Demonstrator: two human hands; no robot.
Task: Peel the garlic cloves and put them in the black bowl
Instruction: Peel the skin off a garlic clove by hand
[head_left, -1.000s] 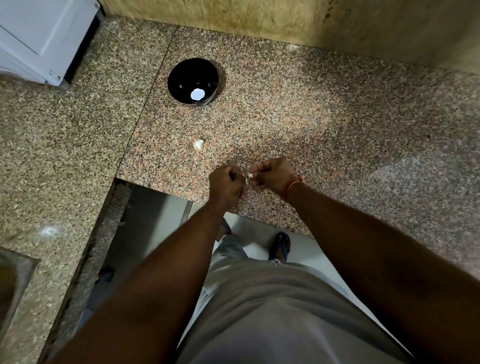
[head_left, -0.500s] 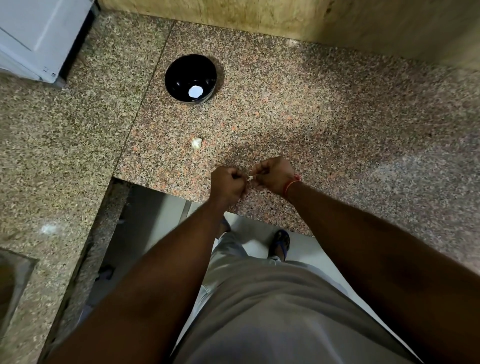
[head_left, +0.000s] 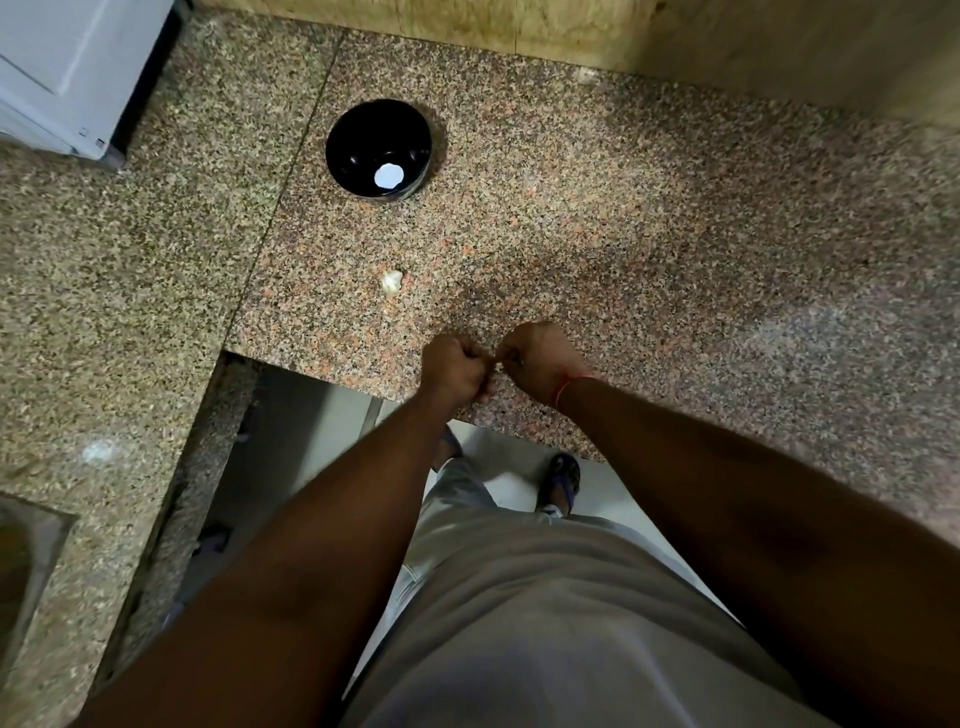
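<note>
Okay, from the head view I see the black bowl (head_left: 378, 148) sitting upright on the granite counter (head_left: 649, 234), far side, well apart from both hands. Its glossy inside shows one bright white patch near the bottom; I can't tell if that's a clove or a light reflection. Otherwise the bowl interior reads plain black.

One whitish garlic clove (head_left: 391, 281) lies loose on the counter between the bowl and the hands, touching neither.

Left hand (head_left: 456, 366) and right hand (head_left: 540, 358) are held together above the counter's near edge, knuckles up, fingers curled in on both. Fingertips meet in the gap between them, and a tiny pale bit shows there, pinched; I read it as a clove being worked, but it's too small and blurred to say which fingers grip it. A red thread (head_left: 569, 384) circles the right wrist.

White appliance (head_left: 78, 73) at the top left corner, steel sink (head_left: 26, 561) edge at the lower left.
</note>
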